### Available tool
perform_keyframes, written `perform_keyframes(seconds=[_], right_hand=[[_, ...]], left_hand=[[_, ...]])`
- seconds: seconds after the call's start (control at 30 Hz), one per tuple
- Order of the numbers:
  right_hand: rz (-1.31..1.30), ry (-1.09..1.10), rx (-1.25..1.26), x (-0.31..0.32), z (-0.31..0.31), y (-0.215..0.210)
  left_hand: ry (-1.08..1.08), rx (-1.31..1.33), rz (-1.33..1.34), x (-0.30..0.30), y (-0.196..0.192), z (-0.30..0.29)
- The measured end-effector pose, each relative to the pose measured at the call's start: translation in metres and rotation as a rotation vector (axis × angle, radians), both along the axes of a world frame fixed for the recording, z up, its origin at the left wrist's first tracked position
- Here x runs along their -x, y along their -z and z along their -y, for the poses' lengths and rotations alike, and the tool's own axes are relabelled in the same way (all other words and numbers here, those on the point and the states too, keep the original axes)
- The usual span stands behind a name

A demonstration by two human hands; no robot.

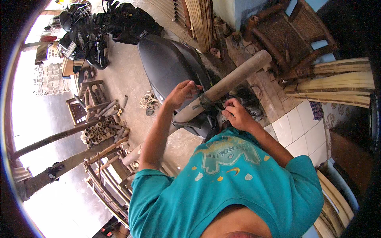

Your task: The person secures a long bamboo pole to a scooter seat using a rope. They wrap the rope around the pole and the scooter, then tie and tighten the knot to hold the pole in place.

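Note:
A thick bamboo pole (pixel 237 78) lies slantwise across the rear of a motorbike with a long dark grey seat (pixel 162 59). Around the pole goes a dark strap (pixel 204 100), wrapped at the spot between my hands. On the pole's left side, my left hand (pixel 181 94) is closed, its curved fingers at one part of the strap. My right hand (pixel 237 114) pinches a dark end of the strap on the other side, close to my shirt. The fingertips of both hands partly hide the strap.
Short cut bamboo pieces (pixel 98 133) are stacked at the left, near a bamboo rack (pixel 104 178). Coiled strips (pixel 149 102) lie on the floor beside the seat. A brown bamboo chair (pixel 291 37) stands at far right, above split bamboo lengths (pixel 337 83). Another motorbike (pixel 85 35) is parked at far left.

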State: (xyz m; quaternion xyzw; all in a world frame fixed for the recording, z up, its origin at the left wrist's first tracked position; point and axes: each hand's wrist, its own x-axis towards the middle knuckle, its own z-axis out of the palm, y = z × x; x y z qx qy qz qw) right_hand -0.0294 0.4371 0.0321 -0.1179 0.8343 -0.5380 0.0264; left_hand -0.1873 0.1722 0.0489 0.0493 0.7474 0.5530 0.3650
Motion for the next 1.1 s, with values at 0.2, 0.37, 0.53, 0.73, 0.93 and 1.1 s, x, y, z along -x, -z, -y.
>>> perform_keyframes(seconds=[0.2,0.37,0.53,0.73,0.93,1.1], right_hand=[[0.482,0.009,1.074,0.037,0.033,-0.026],[0.691,0.168,0.632,0.025,0.011,-0.03],[0.401,-0.029,0.328,0.023,0.006,-0.046],[0.391,-0.195,0.237,0.032,0.005,-0.068],[0.227,-0.607,0.086,0.111,0.037,-0.088],[0.423,-0.623,0.006,0.216,0.08,-0.043]], left_hand=[[-0.828,-0.329,0.033,-0.025,0.061,-0.045],[-0.783,0.192,-0.491,-0.025,0.074,-0.05],[-0.807,0.397,-0.63,-0.025,0.058,-0.06],[-0.84,0.433,-0.623,-0.02,0.053,-0.06],[-0.717,0.359,-0.593,-0.038,0.037,-0.066],[-0.412,0.222,-0.634,-0.086,0.026,-0.047]])
